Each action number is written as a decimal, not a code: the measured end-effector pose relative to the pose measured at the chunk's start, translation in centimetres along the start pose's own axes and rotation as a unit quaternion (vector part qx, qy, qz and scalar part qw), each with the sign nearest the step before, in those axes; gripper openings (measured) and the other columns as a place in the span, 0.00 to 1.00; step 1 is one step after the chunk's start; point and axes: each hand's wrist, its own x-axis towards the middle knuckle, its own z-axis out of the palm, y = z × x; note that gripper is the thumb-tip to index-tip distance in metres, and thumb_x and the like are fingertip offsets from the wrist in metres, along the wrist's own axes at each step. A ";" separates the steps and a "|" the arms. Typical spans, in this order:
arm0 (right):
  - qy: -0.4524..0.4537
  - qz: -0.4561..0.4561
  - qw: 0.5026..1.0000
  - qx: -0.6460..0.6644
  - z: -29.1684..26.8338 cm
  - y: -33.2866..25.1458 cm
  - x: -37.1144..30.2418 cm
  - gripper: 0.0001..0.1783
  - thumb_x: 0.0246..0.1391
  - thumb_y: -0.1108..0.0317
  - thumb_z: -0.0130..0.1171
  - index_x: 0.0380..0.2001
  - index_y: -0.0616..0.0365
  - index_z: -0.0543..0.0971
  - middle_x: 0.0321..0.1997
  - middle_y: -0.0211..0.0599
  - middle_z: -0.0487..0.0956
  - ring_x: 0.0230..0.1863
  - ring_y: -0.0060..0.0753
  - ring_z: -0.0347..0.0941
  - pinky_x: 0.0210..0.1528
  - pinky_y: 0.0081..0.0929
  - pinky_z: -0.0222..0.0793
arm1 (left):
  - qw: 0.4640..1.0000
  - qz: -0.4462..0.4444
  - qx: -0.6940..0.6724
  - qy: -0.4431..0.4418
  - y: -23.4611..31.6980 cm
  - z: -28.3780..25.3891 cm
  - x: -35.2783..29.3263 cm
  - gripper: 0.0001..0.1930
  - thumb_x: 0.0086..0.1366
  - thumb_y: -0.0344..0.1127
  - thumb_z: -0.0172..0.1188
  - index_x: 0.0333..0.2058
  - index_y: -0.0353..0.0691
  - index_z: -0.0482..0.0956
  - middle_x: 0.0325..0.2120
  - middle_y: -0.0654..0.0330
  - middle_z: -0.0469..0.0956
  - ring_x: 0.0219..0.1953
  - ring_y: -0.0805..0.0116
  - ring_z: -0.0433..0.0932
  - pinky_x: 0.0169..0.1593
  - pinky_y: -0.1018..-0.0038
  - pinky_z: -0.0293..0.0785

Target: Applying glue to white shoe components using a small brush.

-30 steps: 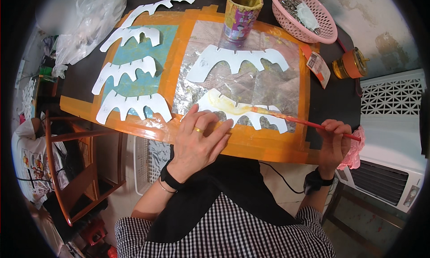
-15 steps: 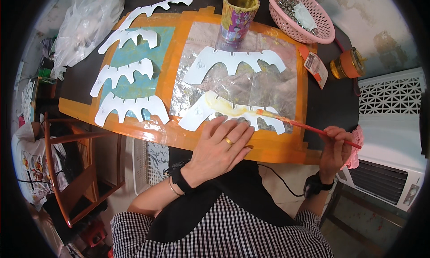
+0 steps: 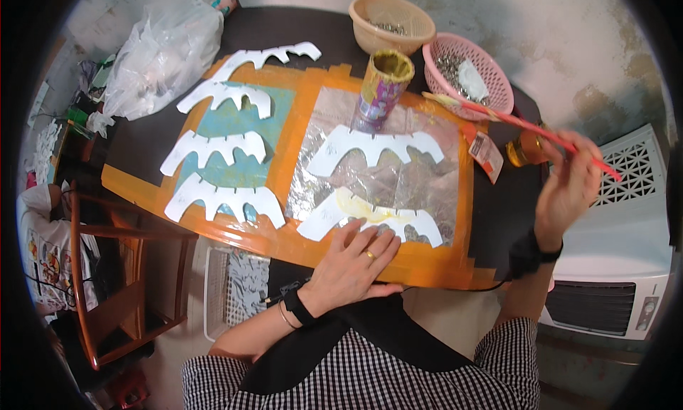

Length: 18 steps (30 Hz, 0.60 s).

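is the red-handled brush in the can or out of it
Out: the right hand holds the red-handled brush, its pale end showing right of the can

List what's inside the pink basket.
The pink basket holds a heap of small silvery pieces with a crumpled white thing on top, paper or plastic unclear. The basket's bottom and whatever lies beneath the white thing are covered.

My left grip (image 3: 350, 267) covers part of the near white cut-out's (image 3: 324, 219) lower edge; my right grip (image 3: 573, 179) is a blur, the red-handled brush (image 3: 524, 126) blurring with it, and it hides part of the amber jar (image 3: 525, 149); the metal bits (image 3: 447, 68) are too small to make out; the plastic bag's (image 3: 167, 58) contents, I can't tell; the bottom edge crops my checked garment (image 3: 370, 374)!
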 end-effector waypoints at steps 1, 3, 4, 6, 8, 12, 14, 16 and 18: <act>-0.024 -0.017 1.000 0.013 2.0 0.3 1.5 0.12 0.71 0.71 0.45 0.44 0.71 0.72 0.46 0.53 0.77 0.47 0.43 0.79 0.49 0.35 0.82 | 1.000 0.002 -0.016 -0.015 0.0 -0.5 0.1 0.35 0.58 0.65 0.60 0.55 0.44 0.76 0.52 0.63 0.74 0.54 0.65 0.71 0.64 0.55 0.59; -0.079 0.004 0.997 -0.013 6.0 0.8 3.6 0.10 0.70 0.72 0.46 0.43 0.71 0.72 0.44 0.50 0.79 0.46 0.37 0.79 0.49 0.33 0.81 | 0.999 0.019 0.002 -0.034 -0.2 -0.5 -0.1 0.39 0.57 0.66 0.60 0.58 0.44 0.72 0.53 0.62 0.73 0.55 0.63 0.70 0.66 0.51 0.57; -0.094 0.013 0.995 -0.016 7.2 1.2 4.3 0.10 0.69 0.73 0.47 0.43 0.70 0.73 0.44 0.48 0.80 0.45 0.36 0.80 0.50 0.31 0.81 | 0.999 0.026 0.006 -0.036 -0.2 -0.4 0.0 0.39 0.57 0.65 0.60 0.59 0.44 0.72 0.54 0.62 0.73 0.56 0.63 0.70 0.67 0.50 0.56; -0.113 0.013 0.993 -0.010 9.7 1.9 5.2 0.09 0.69 0.73 0.48 0.42 0.69 0.74 0.43 0.47 0.80 0.44 0.34 0.80 0.50 0.30 0.80 | 0.998 0.023 0.015 -0.050 -0.1 -0.6 -0.1 0.38 0.58 0.64 0.60 0.60 0.44 0.70 0.54 0.63 0.72 0.56 0.63 0.70 0.67 0.49 0.56; -0.185 0.020 0.983 0.008 11.5 2.6 5.8 0.09 0.68 0.73 0.50 0.40 0.69 0.76 0.41 0.44 0.81 0.43 0.30 0.80 0.49 0.29 0.80 | 0.998 0.022 0.022 -0.046 -0.1 -0.8 -0.3 0.38 0.58 0.64 0.60 0.60 0.44 0.70 0.55 0.63 0.72 0.56 0.64 0.70 0.67 0.49 0.56; -0.253 0.059 0.965 -0.040 12.7 4.7 6.8 0.08 0.67 0.72 0.51 0.41 0.68 0.76 0.38 0.41 0.81 0.42 0.29 0.81 0.45 0.26 0.81 | 0.998 0.028 0.021 -0.046 -0.1 -0.6 -0.3 0.38 0.58 0.64 0.60 0.60 0.44 0.70 0.54 0.63 0.72 0.57 0.64 0.69 0.67 0.49 0.56; -0.229 0.070 0.971 -0.017 12.7 4.7 7.4 0.08 0.67 0.72 0.51 0.41 0.68 0.76 0.38 0.41 0.81 0.42 0.30 0.81 0.44 0.26 0.81 | 0.998 0.026 0.021 -0.047 -0.1 -0.6 -0.3 0.38 0.59 0.64 0.59 0.60 0.44 0.71 0.54 0.63 0.72 0.56 0.64 0.69 0.67 0.49 0.56; -0.183 0.085 0.979 0.029 11.8 4.8 8.0 0.09 0.68 0.71 0.50 0.40 0.67 0.75 0.39 0.41 0.80 0.41 0.30 0.81 0.43 0.27 0.82 | 0.998 0.027 0.024 -0.046 -0.2 -0.7 -0.2 0.37 0.59 0.64 0.59 0.59 0.44 0.71 0.54 0.63 0.72 0.56 0.64 0.69 0.67 0.49 0.56; -0.149 0.088 0.984 0.030 10.1 4.2 8.5 0.09 0.69 0.70 0.49 0.40 0.67 0.75 0.39 0.41 0.80 0.41 0.29 0.80 0.43 0.27 0.82 | 0.998 0.031 0.024 -0.045 -0.2 -0.8 0.0 0.37 0.59 0.64 0.59 0.59 0.44 0.71 0.54 0.63 0.72 0.56 0.64 0.69 0.67 0.49 0.55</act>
